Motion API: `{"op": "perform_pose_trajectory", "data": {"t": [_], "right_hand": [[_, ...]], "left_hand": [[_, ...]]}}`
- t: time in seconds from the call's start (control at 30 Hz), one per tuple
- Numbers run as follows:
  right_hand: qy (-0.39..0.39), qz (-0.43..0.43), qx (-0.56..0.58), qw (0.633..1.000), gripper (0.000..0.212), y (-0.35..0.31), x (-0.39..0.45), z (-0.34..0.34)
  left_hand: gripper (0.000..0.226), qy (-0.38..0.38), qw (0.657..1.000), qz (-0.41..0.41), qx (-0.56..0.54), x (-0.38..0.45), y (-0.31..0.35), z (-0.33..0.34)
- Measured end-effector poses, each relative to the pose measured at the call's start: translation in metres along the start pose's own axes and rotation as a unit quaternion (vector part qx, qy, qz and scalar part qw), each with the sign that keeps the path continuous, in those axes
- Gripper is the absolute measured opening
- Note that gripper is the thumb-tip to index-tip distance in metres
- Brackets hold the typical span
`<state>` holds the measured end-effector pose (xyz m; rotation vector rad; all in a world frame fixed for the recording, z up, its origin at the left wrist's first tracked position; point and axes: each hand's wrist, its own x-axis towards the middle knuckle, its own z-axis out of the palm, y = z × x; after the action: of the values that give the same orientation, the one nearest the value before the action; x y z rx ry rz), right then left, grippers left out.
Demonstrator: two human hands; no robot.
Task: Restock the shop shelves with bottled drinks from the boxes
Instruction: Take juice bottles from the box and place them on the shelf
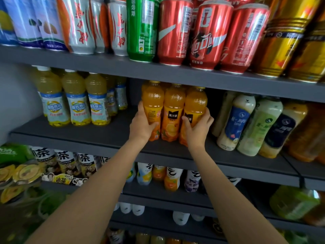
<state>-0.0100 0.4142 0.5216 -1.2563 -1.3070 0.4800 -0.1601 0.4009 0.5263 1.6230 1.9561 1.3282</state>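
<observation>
Two bare forearms reach up from the bottom of the frame toward its centre. The left hand (141, 125) curls its fingers and thumb round the leftmost of three orange plastic juice bottles with yellow caps and black labels (173, 113), and the right hand (197, 126) wraps round the rightmost one. The three bottles stand upright, touching side by side, pressed between the two hands near the front edge of the dark grey middle shelf (98, 138), at the centre of the frame.

To their left on the same shelf, well apart, stand pale yellow drink bottles with blue and white labels (78, 103), in rows running back. To the right, just beside the right hand, stand cream and pale green bottles with blue and dark labels (249, 125), leaning in the wide-angle view.

On the shelf above, across the top of the frame, stand red cans (191, 32), a green can (141, 29), white cans with red lettering (82, 25) and gold cans (288, 43). In the lower left, bottles with black and white labels (65, 161) line the shelf below.
</observation>
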Motion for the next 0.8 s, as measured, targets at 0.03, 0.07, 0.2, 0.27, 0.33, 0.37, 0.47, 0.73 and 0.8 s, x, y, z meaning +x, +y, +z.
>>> {"op": "perform_pose_trajectory", "data": {"t": [0.03, 0.07, 0.2, 0.27, 0.33, 0.37, 0.47, 0.73, 0.8], "right_hand": [[0.001, 0.011, -0.003, 1.0, 0.077, -0.001, 0.003, 0.001], [0.005, 0.025, -0.009, 1.0, 0.078, -0.002, 0.004, 0.001], [0.1, -0.009, -0.035, 0.994, 0.068, -0.013, -0.016, -0.001], [0.133, -0.091, -0.025, 0.987, 0.054, -0.024, -0.041, 0.005], [0.112, -0.157, -0.004, 0.981, 0.044, -0.035, -0.073, 0.02], [0.085, -0.18, 0.007, 0.98, 0.041, -0.041, -0.09, 0.032], [-0.02, -0.226, 0.004, 0.974, 0.036, -0.056, -0.148, 0.08], [-0.387, -0.192, -0.093, 0.897, 0.034, -0.023, -0.372, 0.195], [-0.489, -0.168, -0.16, 0.841, 0.039, 0.011, -0.43, 0.216]], "left_hand": [[0.085, 0.006, 1.0, -0.007, -0.001, -0.001, 0.0, 0.003], [0.083, 0.007, 1.0, -0.014, -0.004, -0.004, -0.001, 0.005], [0.068, 0.052, 0.998, 0.002, -0.047, -0.039, -0.018, -0.002], [0.053, 0.113, 0.992, 0.026, -0.048, -0.063, -0.038, -0.019], [0.04, 0.164, 0.985, 0.013, -0.044, -0.09, -0.069, -0.039], [0.036, 0.183, 0.982, -0.01, -0.039, -0.104, -0.088, -0.05], [0.032, 0.215, 0.97, -0.113, 0.001, -0.153, -0.153, -0.088], [0.032, 0.25, 0.861, -0.434, 0.088, -0.359, -0.337, -0.226], [0.032, 0.197, 0.831, -0.51, 0.103, -0.41, -0.37, -0.248]]}}
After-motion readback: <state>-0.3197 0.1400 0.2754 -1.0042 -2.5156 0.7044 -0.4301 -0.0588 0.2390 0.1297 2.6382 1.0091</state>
